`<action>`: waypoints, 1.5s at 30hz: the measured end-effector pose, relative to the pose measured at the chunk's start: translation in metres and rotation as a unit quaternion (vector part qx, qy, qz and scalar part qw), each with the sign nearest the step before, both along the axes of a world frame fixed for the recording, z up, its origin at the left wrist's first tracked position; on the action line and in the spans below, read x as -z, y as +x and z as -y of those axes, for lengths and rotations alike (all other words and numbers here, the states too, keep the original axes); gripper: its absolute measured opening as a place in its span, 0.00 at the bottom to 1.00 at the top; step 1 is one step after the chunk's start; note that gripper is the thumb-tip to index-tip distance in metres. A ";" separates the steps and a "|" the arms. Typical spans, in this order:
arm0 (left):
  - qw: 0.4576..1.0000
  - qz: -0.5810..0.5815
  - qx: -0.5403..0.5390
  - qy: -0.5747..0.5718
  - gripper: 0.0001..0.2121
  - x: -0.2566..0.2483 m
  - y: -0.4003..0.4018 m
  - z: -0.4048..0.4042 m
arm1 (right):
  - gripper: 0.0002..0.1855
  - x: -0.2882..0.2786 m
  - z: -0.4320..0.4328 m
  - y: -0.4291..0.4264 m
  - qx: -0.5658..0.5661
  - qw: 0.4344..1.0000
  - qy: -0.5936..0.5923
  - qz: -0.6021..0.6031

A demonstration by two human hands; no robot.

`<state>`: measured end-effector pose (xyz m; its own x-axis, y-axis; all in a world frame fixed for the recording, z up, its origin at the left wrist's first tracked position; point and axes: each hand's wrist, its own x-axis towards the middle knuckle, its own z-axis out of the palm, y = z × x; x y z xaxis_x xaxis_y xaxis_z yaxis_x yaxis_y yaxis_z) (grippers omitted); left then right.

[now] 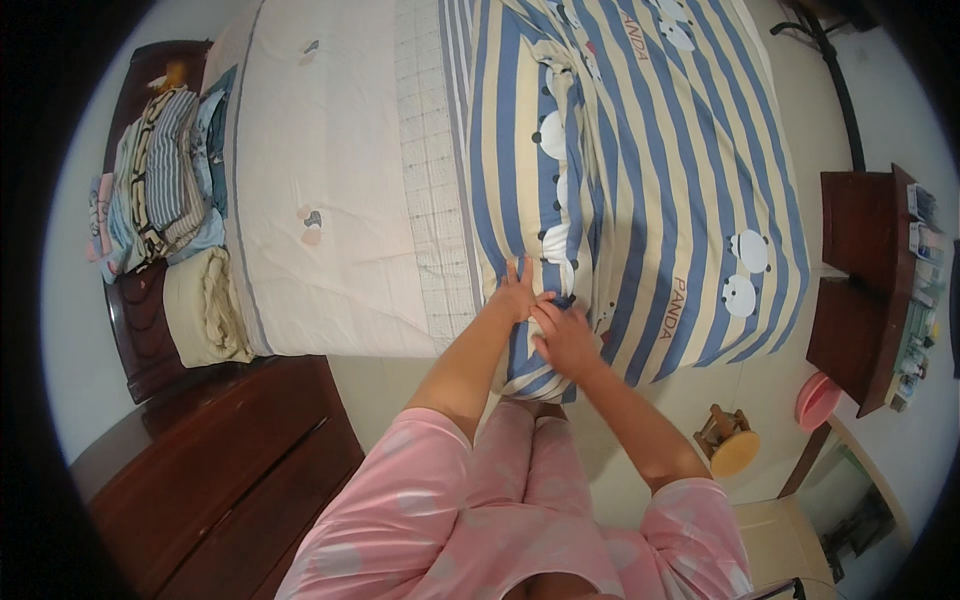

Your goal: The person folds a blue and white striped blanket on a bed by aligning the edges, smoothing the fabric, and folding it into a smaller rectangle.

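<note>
A blue and cream striped quilt (645, 195) with white panda prints lies over the right-hand part of the bed, folded into a thick band along its left side. My left hand (516, 294) rests on this folded band, near the bed's front edge, with fingers apart. Just to its right, my right hand (566, 339) touches the same fold, its fingers bent and slightly blurred. Whether the right fingers pinch the fabric is hard to make out. The fingertips of both hands nearly meet. Further up the fold, the quilt's edge is bunched.
A pale bedsheet (330, 172) covers the left part of the bed. Folded clothes (169, 161) and a cream folded blanket (206, 307) lie by the dark headboard. A wooden cabinet (247, 465) stands lower left. On the right are a stool (731, 450) and a pink basin (816, 401).
</note>
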<state>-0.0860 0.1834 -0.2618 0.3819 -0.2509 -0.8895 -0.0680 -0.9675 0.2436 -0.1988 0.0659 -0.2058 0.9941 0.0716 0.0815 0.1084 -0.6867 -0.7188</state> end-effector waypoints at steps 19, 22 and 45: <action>0.981 0.147 -0.114 -0.046 0.42 -0.009 -0.027 0.009 | 0.12 0.071 -0.005 -0.156 -0.022 0.973 -0.075 -0.215; 0.919 0.372 -0.080 -0.098 0.40 -0.033 -0.074 0.002 | 0.10 0.066 -0.002 -0.162 -0.030 0.964 -0.102 -0.242; 0.802 0.117 -0.504 -0.298 0.20 -0.010 -0.093 -0.125 | 0.11 0.048 -0.022 -0.122 -0.021 0.980 -0.181 -0.084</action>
<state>-0.1786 0.3080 -0.2513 0.7966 -0.0634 -0.6011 0.5650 -0.2753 0.7778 -0.3210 0.0878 -0.2539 0.9869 0.1072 -0.1209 0.0437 -0.8973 -0.4393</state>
